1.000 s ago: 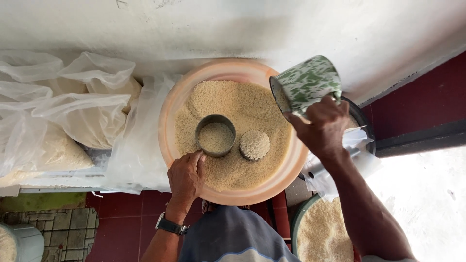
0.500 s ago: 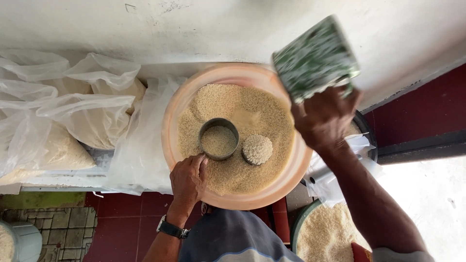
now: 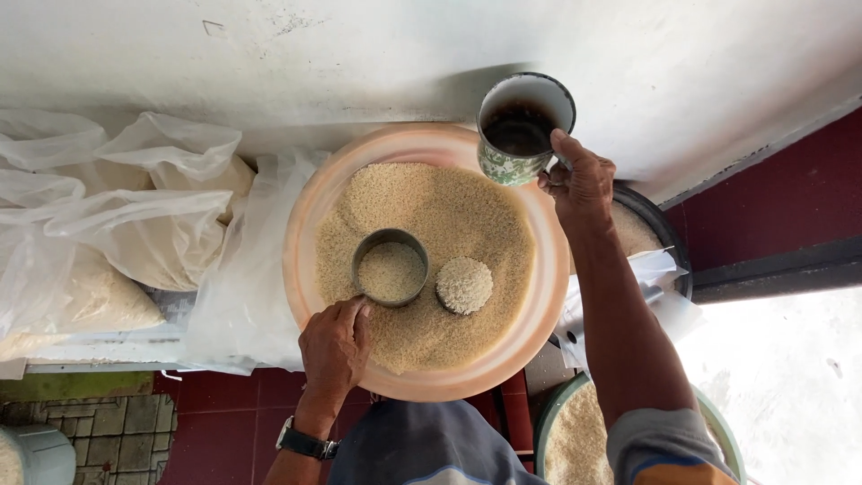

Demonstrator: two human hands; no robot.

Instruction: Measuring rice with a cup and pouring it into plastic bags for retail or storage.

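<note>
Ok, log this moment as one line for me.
left hand: grips metal can standing in rice | right hand: holds green patterned mug above basin rim, mouth toward camera, looks empty | small rice mound beside can

Clear plastic bags point(image 3: 117, 224) of rice at left, green basin point(image 3: 549, 429) of rice below.

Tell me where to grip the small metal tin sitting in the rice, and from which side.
Grip the tin by its rim and upper wall, coming from the near side, where the left hand already touches it. It stands upright and open-topped, part sunk in the rice, so the lower wall is buried. It looks nearly full, so keep it level. A rice mound crowds its right side.
</note>
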